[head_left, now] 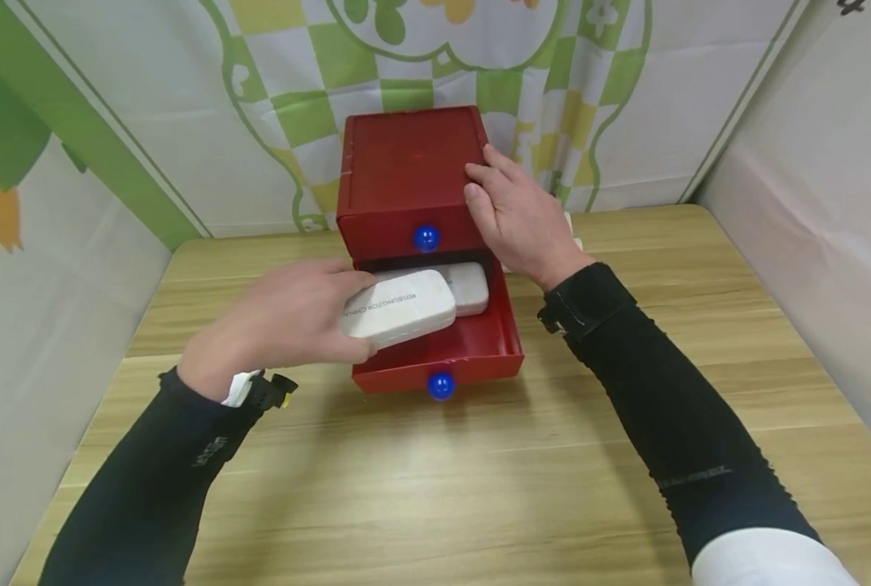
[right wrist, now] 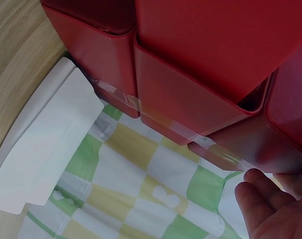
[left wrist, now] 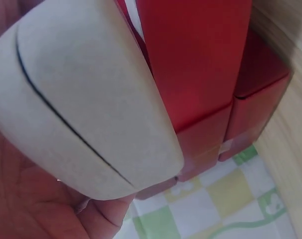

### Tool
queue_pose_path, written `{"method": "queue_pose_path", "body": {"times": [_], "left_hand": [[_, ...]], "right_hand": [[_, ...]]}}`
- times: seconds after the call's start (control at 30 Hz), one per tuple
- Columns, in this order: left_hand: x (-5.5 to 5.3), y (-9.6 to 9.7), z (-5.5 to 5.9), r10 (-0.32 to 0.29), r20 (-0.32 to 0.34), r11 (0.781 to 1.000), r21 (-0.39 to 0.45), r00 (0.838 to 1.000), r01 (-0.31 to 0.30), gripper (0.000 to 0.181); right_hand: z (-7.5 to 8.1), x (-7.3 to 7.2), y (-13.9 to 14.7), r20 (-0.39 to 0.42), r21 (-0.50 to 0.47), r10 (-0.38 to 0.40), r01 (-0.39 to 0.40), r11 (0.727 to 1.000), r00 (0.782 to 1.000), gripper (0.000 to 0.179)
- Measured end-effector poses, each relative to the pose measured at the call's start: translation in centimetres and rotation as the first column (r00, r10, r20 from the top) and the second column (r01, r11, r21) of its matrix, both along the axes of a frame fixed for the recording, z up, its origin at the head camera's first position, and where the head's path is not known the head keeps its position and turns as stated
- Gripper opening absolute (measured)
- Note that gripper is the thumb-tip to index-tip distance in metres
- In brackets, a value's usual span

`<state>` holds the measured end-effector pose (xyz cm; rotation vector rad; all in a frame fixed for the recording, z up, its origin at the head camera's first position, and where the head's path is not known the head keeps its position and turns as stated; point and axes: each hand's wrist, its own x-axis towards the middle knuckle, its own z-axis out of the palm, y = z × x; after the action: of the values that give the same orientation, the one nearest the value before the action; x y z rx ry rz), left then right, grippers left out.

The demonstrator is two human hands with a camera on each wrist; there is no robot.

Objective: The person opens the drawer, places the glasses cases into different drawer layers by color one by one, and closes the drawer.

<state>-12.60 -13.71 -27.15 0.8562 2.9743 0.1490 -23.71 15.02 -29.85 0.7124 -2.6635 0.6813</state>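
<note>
My left hand [head_left: 282,313] grips a white, rounded hard case [head_left: 406,305] with printed lettering, thumb on the near side and fingers on the far side. The case is tilted over the pulled-out lower drawer [head_left: 479,370] of a red drawer unit [head_left: 413,163]. A seam runs along its side in the left wrist view. Inside the drawer lies a second white case [head_left: 472,289], partly hidden by the first. My right hand [head_left: 523,216] rests on the unit's upper right edge with its fingers extended. Each drawer front has a blue knob [head_left: 441,386]; the upper drawer is closed.
The unit stands on a wooden tabletop [head_left: 435,488] near a checkered green and yellow cloth [head_left: 347,73]. A white object [right wrist: 46,144] stands beside the unit's right side, mostly hidden by my right hand in the head view. White walls [head_left: 809,203] border the table.
</note>
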Motion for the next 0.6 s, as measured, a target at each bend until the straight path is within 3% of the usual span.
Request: {"method": "queue_pose_path", "body": {"times": [0.3, 0.6], "left_hand": [[-0.9, 2.0, -0.3, -0.049, -0.037, 0.997, -0.054, 0.998, 0.047, 0.056], [-1.8, 4.0, -0.7, -0.107, -0.066, 0.989, -0.109, 0.992, 0.099, 0.065]], "right_hand": [[-0.1, -0.1, 0.1, 0.004, -0.003, 0.009, -0.009, 1.000, 1.000, 0.061], [-0.2, -0.1, 0.0, 0.008, -0.013, 0.004, -0.004, 1.000, 1.000, 0.061]]}}
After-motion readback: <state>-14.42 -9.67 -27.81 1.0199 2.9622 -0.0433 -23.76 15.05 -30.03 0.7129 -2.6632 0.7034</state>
